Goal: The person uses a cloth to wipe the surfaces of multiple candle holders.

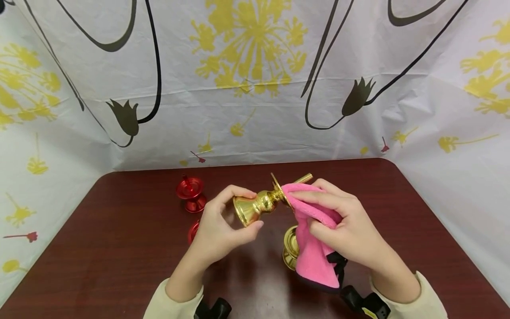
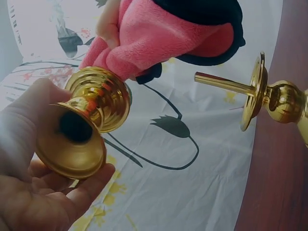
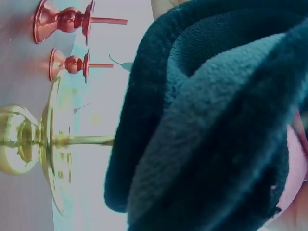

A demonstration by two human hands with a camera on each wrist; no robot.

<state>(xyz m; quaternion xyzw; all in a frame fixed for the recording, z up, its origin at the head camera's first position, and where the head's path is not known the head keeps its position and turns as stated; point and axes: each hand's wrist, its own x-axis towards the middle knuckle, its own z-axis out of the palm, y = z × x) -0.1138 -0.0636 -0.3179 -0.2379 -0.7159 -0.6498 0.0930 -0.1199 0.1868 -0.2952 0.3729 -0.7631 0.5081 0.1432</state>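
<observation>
My left hand (image 1: 215,232) grips a gold candle holder (image 1: 260,204) by its flared base, thumb and fingers on opposite sides. The holder lies tilted over the table, its spike (image 1: 304,178) pointing up and right. A pink cloth (image 1: 314,254) with a dark underside is pinched in my right hand (image 1: 350,221) and pressed on the dish. In the left wrist view the hollow base (image 2: 72,144) faces the camera. The cloth's dark side (image 3: 207,130) fills much of the right wrist view. Another gold candle holder (image 1: 291,248) stands below, partly behind the cloth.
Two red candle holders stand at the left on the dark red table (image 1: 119,239): one farther back (image 1: 190,190), one (image 1: 193,231) mostly hidden by my left hand. A white patterned sheet (image 1: 255,128) hangs behind and around the table. Black wrist devices (image 1: 364,303) show near the sleeves.
</observation>
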